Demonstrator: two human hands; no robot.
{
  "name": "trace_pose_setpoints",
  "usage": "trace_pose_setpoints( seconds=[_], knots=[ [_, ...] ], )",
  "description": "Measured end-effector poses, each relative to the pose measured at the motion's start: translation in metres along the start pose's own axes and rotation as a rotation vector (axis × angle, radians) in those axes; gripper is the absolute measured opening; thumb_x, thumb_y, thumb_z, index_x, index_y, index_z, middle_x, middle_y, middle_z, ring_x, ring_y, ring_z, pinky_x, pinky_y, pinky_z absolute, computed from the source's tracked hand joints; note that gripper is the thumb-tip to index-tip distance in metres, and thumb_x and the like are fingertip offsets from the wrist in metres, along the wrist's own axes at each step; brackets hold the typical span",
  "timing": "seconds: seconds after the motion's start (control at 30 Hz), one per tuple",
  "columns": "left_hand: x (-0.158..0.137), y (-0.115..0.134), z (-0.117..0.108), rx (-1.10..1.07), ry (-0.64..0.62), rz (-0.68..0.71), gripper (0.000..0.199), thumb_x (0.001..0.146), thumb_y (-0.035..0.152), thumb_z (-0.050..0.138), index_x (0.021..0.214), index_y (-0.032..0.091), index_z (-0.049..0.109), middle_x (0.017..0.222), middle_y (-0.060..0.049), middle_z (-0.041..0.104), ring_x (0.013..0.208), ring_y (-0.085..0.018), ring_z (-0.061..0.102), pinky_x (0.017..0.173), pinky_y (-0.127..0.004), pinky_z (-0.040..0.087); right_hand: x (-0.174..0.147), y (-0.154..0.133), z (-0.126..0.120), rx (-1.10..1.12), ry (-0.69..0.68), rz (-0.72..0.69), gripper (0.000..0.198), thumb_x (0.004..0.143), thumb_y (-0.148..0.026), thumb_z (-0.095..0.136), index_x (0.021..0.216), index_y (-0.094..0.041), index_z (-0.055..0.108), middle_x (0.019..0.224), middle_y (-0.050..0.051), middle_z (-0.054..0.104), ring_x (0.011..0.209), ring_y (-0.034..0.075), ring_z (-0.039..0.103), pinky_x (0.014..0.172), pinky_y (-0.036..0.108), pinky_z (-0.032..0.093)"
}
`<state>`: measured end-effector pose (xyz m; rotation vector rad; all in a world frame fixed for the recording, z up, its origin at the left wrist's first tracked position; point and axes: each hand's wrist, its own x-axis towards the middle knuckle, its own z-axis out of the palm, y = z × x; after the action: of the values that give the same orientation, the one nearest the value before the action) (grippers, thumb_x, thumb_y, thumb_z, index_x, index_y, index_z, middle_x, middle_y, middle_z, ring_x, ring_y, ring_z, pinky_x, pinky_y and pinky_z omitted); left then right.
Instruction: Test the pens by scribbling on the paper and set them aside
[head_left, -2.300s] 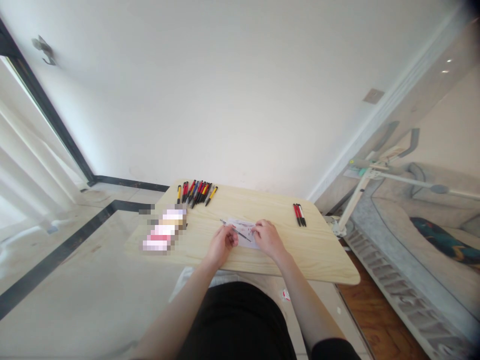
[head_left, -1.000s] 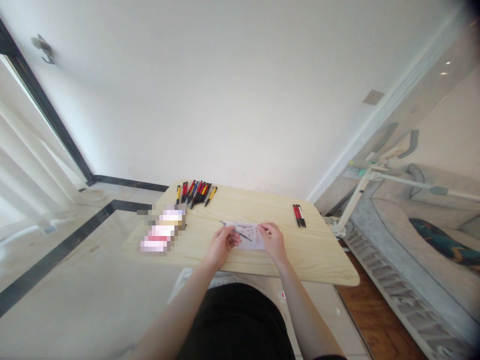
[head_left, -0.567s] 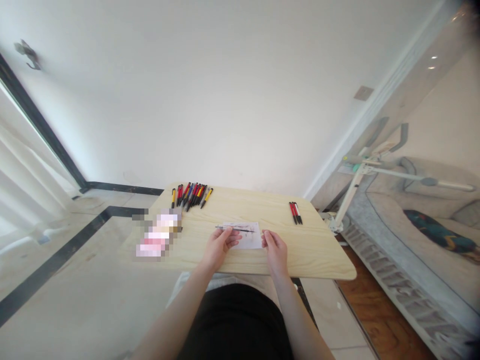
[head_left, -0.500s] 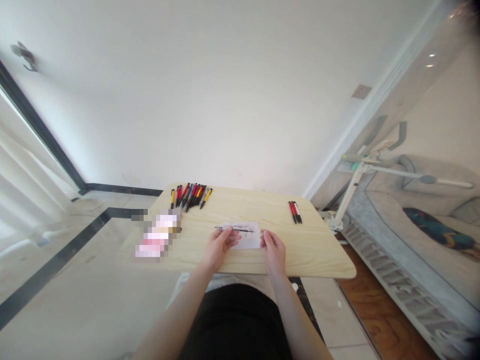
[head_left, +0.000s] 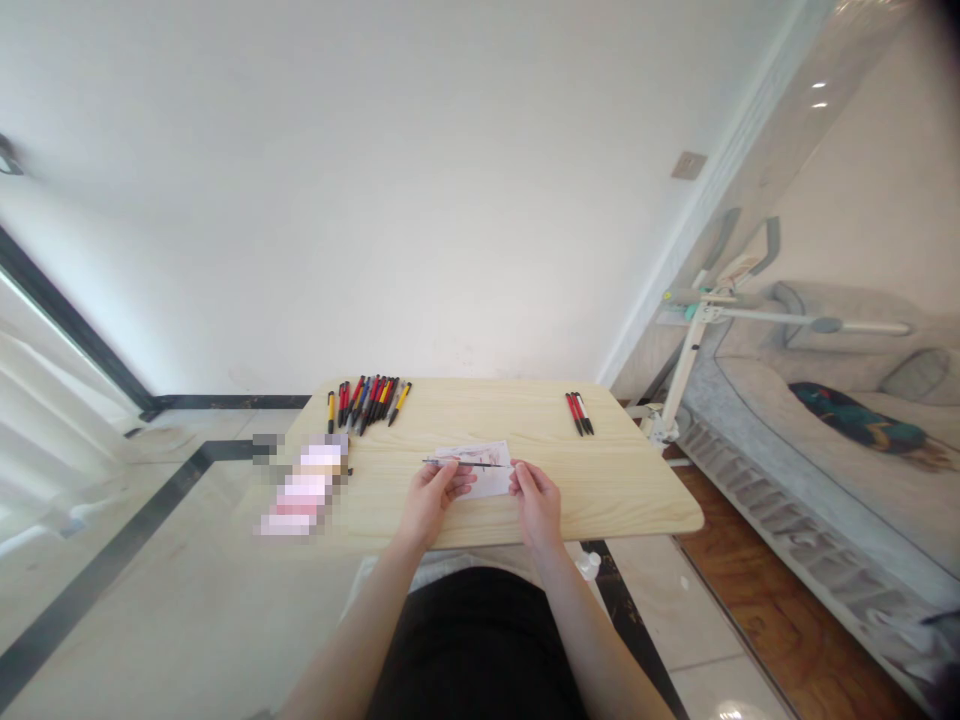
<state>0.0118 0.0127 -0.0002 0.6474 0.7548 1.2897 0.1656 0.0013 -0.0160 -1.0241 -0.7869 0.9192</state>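
Note:
My left hand (head_left: 431, 500) pinches a thin dark pen refill (head_left: 480, 464) between thumb and fingers. The refill lies level, its slim point toward the right. At that point the thumb and fingertips of my right hand (head_left: 538, 505) are pressed together; what they hold is too small to make out. Below the refill, a white sheet of paper (head_left: 491, 485) with scribbled marks rests on the pale wooden table (head_left: 622, 490).
Several pens (head_left: 375, 398) in red, black and yellow are grouped at the back left. Further pens (head_left: 579, 413), red and white, lie at the right. A blurred-out pink and white item (head_left: 304, 485) is by the left edge. Exercise equipment (head_left: 690, 360) stands beyond the table.
My right fingertips have closed the small gap to the refill's point. My left hand keeps its hold. The whole view has shifted slightly as the head turned.

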Motion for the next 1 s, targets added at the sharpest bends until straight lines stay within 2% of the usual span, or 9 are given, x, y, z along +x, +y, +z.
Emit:
trace_pose_setpoints(
  seconds=[0.47, 0.73, 1.0],
  knots=[
    [0.0, -0.001, 0.001, 0.021, -0.005, -0.001, 0.022, 0.07, 0.028, 0.064, 0.082, 0.012, 0.056, 0.077, -0.008, 0.067, 0.068, -0.017, 0.064, 0.061, -0.026, 0.049, -0.002, 0.0, -0.001, -0.038, -0.023, -0.009, 0.028, 0.07, -0.038, 0.061, 0.082, -0.013, 0.066, 0.064, 0.002, 0.056, 0.053, 0.01, 0.045, 0.051, 0.024, 0.037],
    [0.0, -0.001, 0.001, 0.022, -0.001, -0.001, 0.022, 0.069, 0.029, 0.064, 0.082, 0.012, 0.055, 0.076, -0.007, 0.067, 0.067, -0.016, 0.064, 0.06, -0.025, 0.048, -0.004, -0.006, 0.002, -0.142, -0.046, -0.029, 0.034, 0.07, -0.042, 0.06, 0.084, -0.012, 0.066, 0.062, 0.003, 0.057, 0.052, 0.011, 0.045, 0.049, 0.023, 0.037],
    [-0.001, 0.001, 0.002, 0.016, 0.005, 0.001, 0.023, 0.067, 0.029, 0.065, 0.081, 0.012, 0.056, 0.075, -0.007, 0.067, 0.066, -0.016, 0.064, 0.06, -0.026, 0.048, -0.007, -0.011, 0.004, -0.249, -0.115, -0.048, 0.03, 0.071, -0.04, 0.058, 0.082, -0.014, 0.067, 0.061, 0.002, 0.059, 0.05, 0.011, 0.046, 0.046, 0.023, 0.036]
  ],
)
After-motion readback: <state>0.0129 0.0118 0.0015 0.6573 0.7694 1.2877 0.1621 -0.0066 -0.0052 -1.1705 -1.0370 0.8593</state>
